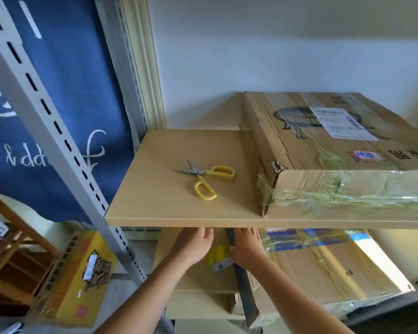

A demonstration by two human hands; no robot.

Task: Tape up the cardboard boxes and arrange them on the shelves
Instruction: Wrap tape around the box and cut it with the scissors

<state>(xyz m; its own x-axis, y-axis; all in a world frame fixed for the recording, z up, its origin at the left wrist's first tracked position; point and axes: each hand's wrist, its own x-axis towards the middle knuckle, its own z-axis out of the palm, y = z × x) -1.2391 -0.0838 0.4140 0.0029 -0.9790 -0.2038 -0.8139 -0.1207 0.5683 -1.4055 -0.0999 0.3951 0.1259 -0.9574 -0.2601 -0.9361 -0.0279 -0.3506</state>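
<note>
lower box: the cardboard box (323,268) sits on the lower shelf (198,283), right of both hands, its top crossed with clear and blue tape; its near left corner looks torn.
how it should handle: stiff board but soft at the crushed corner; the glossy tape wrap is probably slick, so bare cardboard edges are the better hold. its weight cannot be told.
where to take hold: likely both hands on opposite sides, low and away from the torn corner.
upper box: a second taped box (336,150) lies flat on the upper shelf (179,203), at the right end, its front left corner frayed.
tape roll: a yellowish roll of tape (219,259) stands on the lower shelf between the two hands; light, hard-rimmed, easy to lift by the ring.
left hand: the left hand (193,244) reaches under the upper shelf, palm down, fingers straight and relaxed, grip spread and holding nothing, just left of the roll.
right hand: the right hand (246,247) lies at the box's left edge, fingers extended forward, thumb touching the roll; whether this grip pinches the roll or only rests against it, i cannot tell.
arms: both forearms stretch forward and slightly inward from the bottom of the view.
scissors: yellow-handled scissors (204,178) lie opened out on the upper shelf, left of the upper box.
</note>
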